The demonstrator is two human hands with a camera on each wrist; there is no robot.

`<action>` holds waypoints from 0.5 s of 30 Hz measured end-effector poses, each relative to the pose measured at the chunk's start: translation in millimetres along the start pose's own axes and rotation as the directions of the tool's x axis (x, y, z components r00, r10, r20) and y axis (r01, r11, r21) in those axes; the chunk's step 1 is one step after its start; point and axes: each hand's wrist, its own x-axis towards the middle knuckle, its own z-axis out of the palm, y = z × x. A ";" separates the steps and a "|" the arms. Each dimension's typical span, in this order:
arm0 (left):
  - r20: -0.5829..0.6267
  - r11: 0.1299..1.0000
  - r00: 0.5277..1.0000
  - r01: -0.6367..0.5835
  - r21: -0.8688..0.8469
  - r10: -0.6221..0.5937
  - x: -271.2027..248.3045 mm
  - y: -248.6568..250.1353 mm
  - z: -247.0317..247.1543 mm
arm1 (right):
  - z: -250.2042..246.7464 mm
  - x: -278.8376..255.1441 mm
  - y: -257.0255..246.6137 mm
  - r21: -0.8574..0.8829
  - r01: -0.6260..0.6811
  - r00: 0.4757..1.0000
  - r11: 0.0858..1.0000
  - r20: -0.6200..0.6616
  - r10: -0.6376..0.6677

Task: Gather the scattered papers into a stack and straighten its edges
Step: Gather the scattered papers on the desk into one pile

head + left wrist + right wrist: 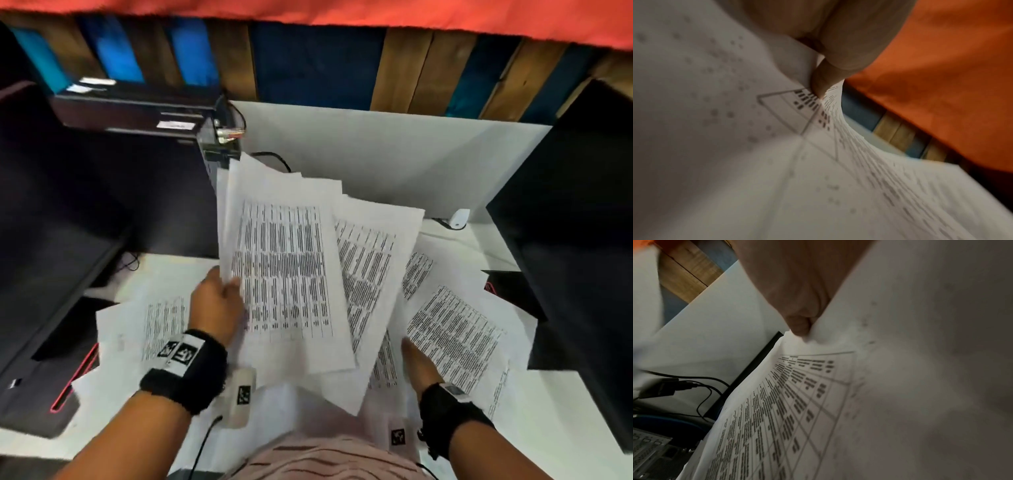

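Observation:
Several white papers printed with tables lie fanned and overlapping on the white desk [568, 431]. My left hand [219, 301] grips the left edge of a raised bundle of papers [287, 267]; in the left wrist view its thumb [824, 78] pinches the sheets [777, 162]. My right hand [419, 359] reaches in under the fanned sheets [370, 274], fingers hidden there. The right wrist view shows its thumb [799, 324] pinching the edge of a sheet [920, 353] above a printed page [787, 402]. Loose sheets lie at the left [150, 329] and right [455, 335].
A black monitor [575, 222] stands at the right and a dark screen [51, 222] at the left. Behind are a black device [130, 109], a white divider panel [394, 154], a cable [274, 159] and a small white gadget [459, 219]. A computer case [649, 451] shows low down.

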 end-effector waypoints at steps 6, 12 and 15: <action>0.310 0.972 0.922 0.208 0.112 -0.233 -20.3 -63.9 71.8 | 2.2 -8.4 -2.6 0.080 -0.038 0.996 0.996 0.079 0.032; 0.451 0.956 0.844 0.234 0.178 -0.290 -23.9 -73.8 81.9 | 2.7 1.9 6.1 -0.016 0.062 0.996 0.998 0.067 -0.060; 0.520 0.936 0.789 0.192 0.296 -0.326 -13.9 -69.3 79.3 | -2.3 10.6 6.7 -0.199 0.087 0.995 0.976 0.058 -0.077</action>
